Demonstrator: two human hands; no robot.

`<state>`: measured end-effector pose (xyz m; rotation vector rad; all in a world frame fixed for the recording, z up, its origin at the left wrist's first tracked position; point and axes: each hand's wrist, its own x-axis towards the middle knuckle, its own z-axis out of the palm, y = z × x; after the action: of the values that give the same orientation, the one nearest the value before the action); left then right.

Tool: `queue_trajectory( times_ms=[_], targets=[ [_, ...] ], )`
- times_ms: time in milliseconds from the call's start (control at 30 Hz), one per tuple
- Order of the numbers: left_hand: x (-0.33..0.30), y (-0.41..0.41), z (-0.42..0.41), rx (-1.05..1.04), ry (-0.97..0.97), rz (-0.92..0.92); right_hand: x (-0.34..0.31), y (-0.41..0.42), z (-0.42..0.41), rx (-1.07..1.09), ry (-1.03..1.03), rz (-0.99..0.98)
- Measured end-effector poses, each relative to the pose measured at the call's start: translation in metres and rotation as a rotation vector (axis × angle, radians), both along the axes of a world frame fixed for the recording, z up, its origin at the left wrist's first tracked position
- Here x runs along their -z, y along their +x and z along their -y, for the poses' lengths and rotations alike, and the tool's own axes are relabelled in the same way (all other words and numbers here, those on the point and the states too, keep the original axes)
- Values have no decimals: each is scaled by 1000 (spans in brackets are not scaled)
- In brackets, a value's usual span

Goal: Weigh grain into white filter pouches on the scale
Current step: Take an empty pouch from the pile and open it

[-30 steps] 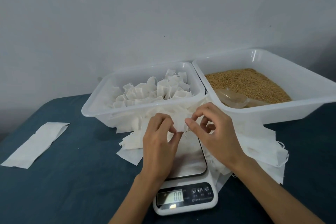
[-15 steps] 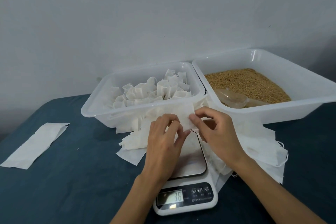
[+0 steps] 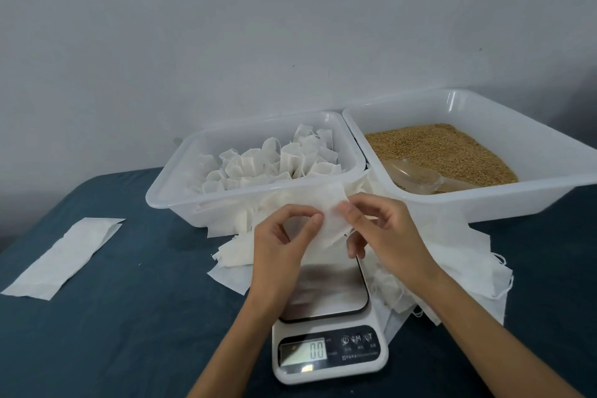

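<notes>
Pinching one filter pouch (image 3: pixel 329 223) between them, the left hand (image 3: pixel 284 255) and right hand (image 3: pixel 387 236) hold it just above the scale (image 3: pixel 326 326). Rubbing thumb against fingertips should part its mouth before reaching beyond for grain (image 3: pixel 442 152).

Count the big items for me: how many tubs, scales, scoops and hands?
Tubs: 2, one with pouches, one with grain
Scale: 1
Scoop: 1
Hands: 2, left, right
Total: 6
</notes>
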<state>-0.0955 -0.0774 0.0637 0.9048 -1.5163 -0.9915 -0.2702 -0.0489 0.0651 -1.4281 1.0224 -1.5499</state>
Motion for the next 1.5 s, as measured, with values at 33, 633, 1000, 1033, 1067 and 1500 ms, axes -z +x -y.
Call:
queue_trajectory(
  times_ms=[33,633,1000,1033,1067,1500],
  targets=[
    [0,0,0,7,-4,-4,2,1,0,-8,5,-29],
    [3,4,8,-79,61,-153,8,-6,4,-97,115,-12],
    [0,6,7,-68,107,-169,10,-8,4,-102,136,-129],
    [0,6,8,-72,106,-171,9,-7,3,-110,129,-126],
    [0,6,8,-79,106,-172,8,-7,2,-111,127,-118],
    [0,8,8,-71,141,-158,8,-10,3,-62,80,-94]
  ],
)
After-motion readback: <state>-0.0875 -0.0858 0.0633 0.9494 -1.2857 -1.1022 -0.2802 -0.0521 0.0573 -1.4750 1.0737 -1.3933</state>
